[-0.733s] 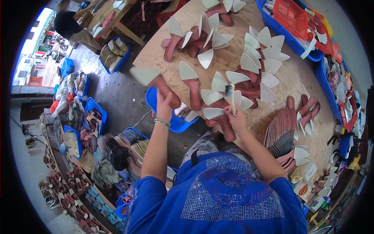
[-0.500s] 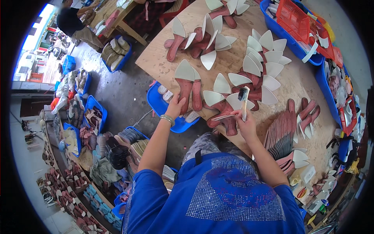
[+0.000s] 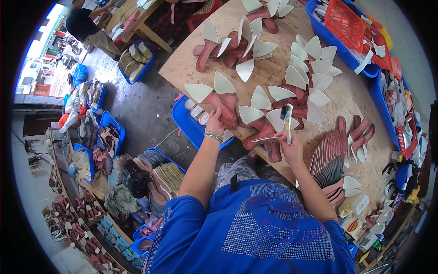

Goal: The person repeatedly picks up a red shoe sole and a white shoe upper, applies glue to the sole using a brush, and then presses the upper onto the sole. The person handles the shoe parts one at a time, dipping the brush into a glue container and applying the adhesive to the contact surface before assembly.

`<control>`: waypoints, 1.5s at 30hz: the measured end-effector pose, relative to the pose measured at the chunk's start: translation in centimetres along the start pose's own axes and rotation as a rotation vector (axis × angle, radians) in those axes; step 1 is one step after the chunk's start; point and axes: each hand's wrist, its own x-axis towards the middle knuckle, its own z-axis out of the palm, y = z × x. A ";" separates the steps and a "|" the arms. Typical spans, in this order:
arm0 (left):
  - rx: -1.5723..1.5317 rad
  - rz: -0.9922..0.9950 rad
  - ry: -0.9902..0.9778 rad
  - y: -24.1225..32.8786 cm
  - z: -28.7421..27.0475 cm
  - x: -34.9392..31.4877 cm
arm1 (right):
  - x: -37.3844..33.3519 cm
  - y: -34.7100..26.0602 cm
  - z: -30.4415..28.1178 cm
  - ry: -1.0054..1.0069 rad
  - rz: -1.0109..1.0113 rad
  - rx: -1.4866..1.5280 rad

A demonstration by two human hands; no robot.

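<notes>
My left hand (image 3: 215,122) grips the near end of a reddish-brown shoe insole (image 3: 211,101) with a white pointed toe piece, slanting up-left over the table's edge. A second insole (image 3: 229,101) lies beside it, its white toe pointing away; the two overlap at the near end. My right hand (image 3: 291,148) is closed round the handle of a brush (image 3: 288,122) with dark bristles, held upright. A thin insole edge (image 3: 264,139) shows by its fingers; whether they pinch it is unclear. Beyond it lies a cluster of white-tipped insoles (image 3: 260,98).
The wooden table (image 3: 182,64) carries more insole clusters and a fanned stack of reddish insoles (image 3: 327,148) at right. A blue bin (image 3: 182,121) stands below the left edge. Blue tubs with red baskets (image 3: 344,25) line the far right. Another person (image 3: 84,25) is at the far left.
My left hand has shifted slightly right, and its insole has swung so the white toe now points up-left, apart from the neighbouring one. The right hand with the brush has barely moved.
</notes>
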 end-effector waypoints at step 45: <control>0.262 -0.068 -0.076 -1.1 1.4 3.5 | -1.6 -0.4 0.9 0.045 0.135 -0.001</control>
